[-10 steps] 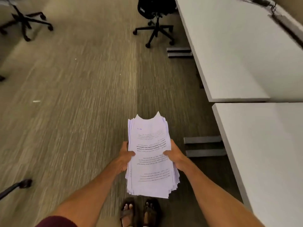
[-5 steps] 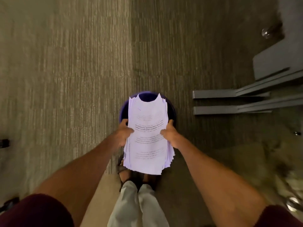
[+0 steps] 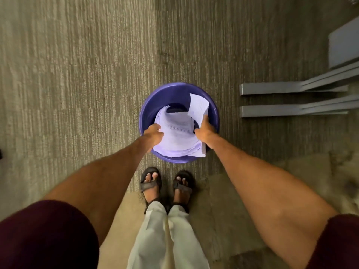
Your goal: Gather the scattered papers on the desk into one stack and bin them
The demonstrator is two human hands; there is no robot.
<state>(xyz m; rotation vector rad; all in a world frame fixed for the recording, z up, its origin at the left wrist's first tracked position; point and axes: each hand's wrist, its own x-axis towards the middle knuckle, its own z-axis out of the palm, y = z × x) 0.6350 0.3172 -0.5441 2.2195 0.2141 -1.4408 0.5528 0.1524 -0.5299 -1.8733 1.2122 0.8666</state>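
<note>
The left hand (image 3: 153, 135) and right hand (image 3: 205, 133) are gripping the paper stack (image 3: 175, 133) by its sides, fingers curled, its far end drooping into the purple bin (image 3: 167, 96).

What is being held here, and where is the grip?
Both hands hold the stack of white printed papers: left hand on its left edge, right hand on its right edge, over the round purple plastic bin.

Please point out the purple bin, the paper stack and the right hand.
purple bin (image 3: 161, 98), head view, bare inner wall
paper stack (image 3: 174, 138), head view, top sheet
right hand (image 3: 205, 132), head view, back of hand
</note>
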